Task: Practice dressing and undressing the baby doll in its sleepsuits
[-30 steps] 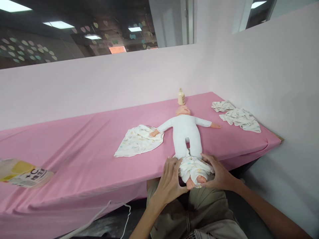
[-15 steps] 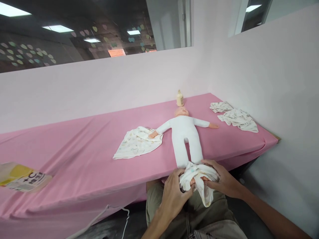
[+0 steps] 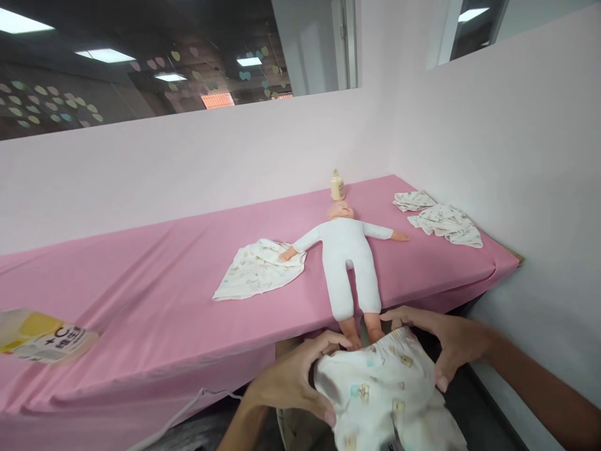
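Bottom centre, fingers of left hand [image 3: 292, 379] and right hand [image 3: 453, 338] grasp printed cloth [image 3: 378, 385]. Far left labelled container [image 3: 44, 337], upper-centre pump bottle [image 3: 337, 186]: contents unclear.

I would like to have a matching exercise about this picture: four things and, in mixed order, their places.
1. Pump bottle
2. Doll
3. Printed garment
4. Crumpled cloths

A. Between the left hand and the right hand
B. At the right end of the pink table
C. Beyond the doll's head, near the wall
D. On its back, arms spread

Right pairs: 1-C, 2-D, 3-A, 4-B
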`<state>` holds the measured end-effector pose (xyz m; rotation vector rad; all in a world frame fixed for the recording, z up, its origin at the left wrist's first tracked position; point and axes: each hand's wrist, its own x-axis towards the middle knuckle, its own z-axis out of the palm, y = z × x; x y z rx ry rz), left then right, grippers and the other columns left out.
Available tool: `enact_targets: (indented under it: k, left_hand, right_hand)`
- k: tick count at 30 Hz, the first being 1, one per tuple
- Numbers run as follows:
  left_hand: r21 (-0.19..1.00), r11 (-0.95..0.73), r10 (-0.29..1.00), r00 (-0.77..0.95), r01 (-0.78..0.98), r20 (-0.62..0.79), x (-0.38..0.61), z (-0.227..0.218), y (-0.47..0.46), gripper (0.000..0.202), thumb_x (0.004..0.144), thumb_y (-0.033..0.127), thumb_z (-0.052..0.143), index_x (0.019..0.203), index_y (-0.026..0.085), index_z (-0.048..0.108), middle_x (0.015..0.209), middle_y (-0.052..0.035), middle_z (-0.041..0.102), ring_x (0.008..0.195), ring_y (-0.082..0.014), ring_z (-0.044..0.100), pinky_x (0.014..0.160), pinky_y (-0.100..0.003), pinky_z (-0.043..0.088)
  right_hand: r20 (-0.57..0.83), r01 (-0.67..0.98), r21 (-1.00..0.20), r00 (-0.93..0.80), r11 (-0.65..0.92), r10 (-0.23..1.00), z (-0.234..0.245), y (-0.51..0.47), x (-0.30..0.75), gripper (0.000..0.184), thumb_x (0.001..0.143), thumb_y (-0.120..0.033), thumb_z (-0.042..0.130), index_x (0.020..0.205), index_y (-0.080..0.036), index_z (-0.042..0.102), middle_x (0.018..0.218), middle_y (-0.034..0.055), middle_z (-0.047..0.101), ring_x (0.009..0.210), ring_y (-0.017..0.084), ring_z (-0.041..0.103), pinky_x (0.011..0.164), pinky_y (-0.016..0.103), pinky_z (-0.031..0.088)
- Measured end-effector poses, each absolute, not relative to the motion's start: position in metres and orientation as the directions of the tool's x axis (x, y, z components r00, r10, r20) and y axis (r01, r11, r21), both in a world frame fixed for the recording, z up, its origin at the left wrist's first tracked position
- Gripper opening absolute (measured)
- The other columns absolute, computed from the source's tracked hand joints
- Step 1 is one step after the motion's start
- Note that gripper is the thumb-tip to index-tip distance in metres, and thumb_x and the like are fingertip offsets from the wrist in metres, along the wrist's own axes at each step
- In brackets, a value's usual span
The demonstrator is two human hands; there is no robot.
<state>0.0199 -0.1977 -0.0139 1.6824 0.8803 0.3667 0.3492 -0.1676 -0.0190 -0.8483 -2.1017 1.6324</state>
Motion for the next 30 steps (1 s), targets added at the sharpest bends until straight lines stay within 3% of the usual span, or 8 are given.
enact_targets:
  k: [2,5,10,15,19,24,30]
  left_hand:
    - [0.945,-0.097,0.703,0.693,0.313,-0.158,0.014,0.008,-0.191,0.065,0.07,0.059,0.072,0.121,0.023,0.055,0.112,-0.0072,0.061,0.1,-0.0221,0.057,0.087,-0.034,0.046]
    - [0.938,-0.183,0.782,0.621,0.295,-0.043,0.013,0.047,-0.183,0.032,0.09,0.048,0.054,0.103,0.02,0.059,0.09,-0.0033,0.06,0.081,-0.0136,0.054,0.075,-0.027,0.045]
    - [0.907,-0.347,0.887,0.397,0.238,0.235,0.027,0.106,-0.175,0.014,0.085,0.03,0.064,0.088,0.019,0.057,0.08,-0.0009,0.057,0.072,-0.0109,0.054,0.064,-0.022,0.044]
    - [0.943,-0.328,0.937,0.145,0.047,0.319,0.062,0.139,-0.167,0.029,0.081,0.028,0.066,0.107,0.021,0.055,0.064,0.0054,0.054,0.049,-0.0066,0.046,0.047,-0.018,0.036]
    - [0.935,-0.352,0.931,0.119,0.051,0.344,0.09,0.145,-0.169,0.043,0.078,0.027,0.067,0.119,0.019,0.055,0.065,0.0044,0.059,0.055,-0.0079,0.052,0.055,-0.02,0.043]
    - [0.91,-0.403,0.908,0.166,0.1,0.384,0.112,0.139,-0.18,0.039,0.08,0.029,0.066,0.116,0.018,0.055,0.079,-0.0009,0.068,0.067,-0.0115,0.061,0.064,-0.024,0.05]
    - [0.884,-0.445,0.885,0.221,0.142,0.41,0.109,0.129,-0.185,0.032,0.087,0.027,0.057,0.118,0.02,0.059,0.095,-0.0057,0.072,0.085,-0.016,0.067,0.075,-0.03,0.054]
  right_hand:
    - [-0.041,0.246,-0.946,-0.739,0.212,0.672,0.001,-0.163,0.351,0.08,0.065,-0.054,0.079,0.134,-0.023,0.053,0.114,0.0079,0.061,0.104,0.026,0.06,0.091,0.041,0.05]
    - [0.049,0.298,-0.898,-0.663,0.323,0.747,0.037,-0.162,0.35,0.047,0.082,-0.049,0.065,0.12,-0.021,0.062,0.103,0.0072,0.063,0.092,0.019,0.06,0.081,0.034,0.052]
    - [0.345,0.322,-0.771,-0.512,0.549,0.787,0.095,-0.164,0.341,0.032,0.085,-0.041,0.063,0.112,-0.023,0.064,0.1,0.0064,0.064,0.089,0.019,0.059,0.079,0.032,0.051]
    - [0.528,0.328,-0.745,-0.241,0.581,0.814,0.132,-0.153,0.311,0.033,0.083,-0.037,0.064,0.11,-0.019,0.062,0.095,0.0064,0.063,0.084,0.018,0.059,0.072,0.031,0.051]
    - [0.485,0.295,-0.805,-0.173,0.515,0.857,0.143,-0.154,0.29,0.035,0.083,-0.034,0.064,0.112,-0.016,0.059,0.092,0.0052,0.062,0.082,0.016,0.06,0.072,0.031,0.052]
    - [0.472,0.181,-0.837,-0.235,0.515,0.85,0.138,-0.169,0.283,0.039,0.083,-0.036,0.064,0.116,-0.017,0.055,0.096,0.0061,0.06,0.086,0.017,0.06,0.072,0.032,0.053]
    - [0.503,0.212,-0.794,-0.297,0.569,0.812,0.124,-0.171,0.281,0.046,0.078,-0.029,0.069,0.121,-0.021,0.052,0.106,0.006,0.058,0.096,0.018,0.058,0.076,0.033,0.054]
